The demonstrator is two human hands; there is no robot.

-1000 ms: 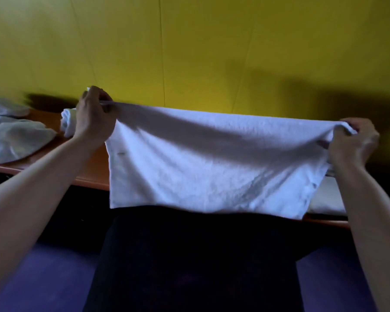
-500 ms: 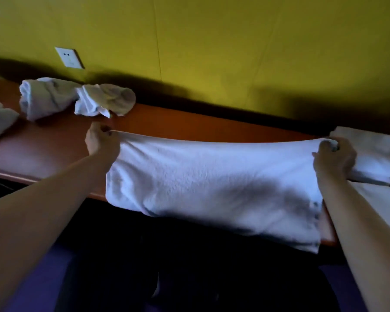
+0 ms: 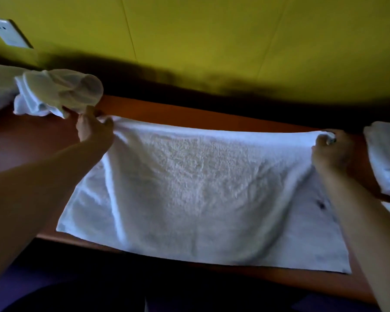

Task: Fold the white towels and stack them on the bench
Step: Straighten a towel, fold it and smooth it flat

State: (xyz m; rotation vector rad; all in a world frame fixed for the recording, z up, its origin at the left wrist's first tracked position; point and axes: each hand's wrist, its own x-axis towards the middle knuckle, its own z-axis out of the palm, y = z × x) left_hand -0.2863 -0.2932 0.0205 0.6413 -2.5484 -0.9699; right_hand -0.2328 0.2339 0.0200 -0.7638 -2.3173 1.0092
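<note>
The white towel (image 3: pixel 203 194) is lying spread on the tabletop (image 3: pixel 32 140), the left hand (image 3: pixel 92 129) and right hand (image 3: pixel 333 149) pinching its far corners.

The rectangular terry-cloth towel (image 3: pixel 200 190) is plain white with a looped nap, unpatterned, marked by one small dark spot near its right edge. The long wooden bench top (image 3: pixel 32 140) is reddish-brown, and the panelled wall (image 3: pixel 212 37) behind it is yellow-green, carrying a white plastic wall socket plate (image 3: pixel 6 32). The crumpled cloth bundle (image 3: pixel 59 93) at far left and the folded cloth stack (image 3: pixel 385 154) at right are both white.
</note>
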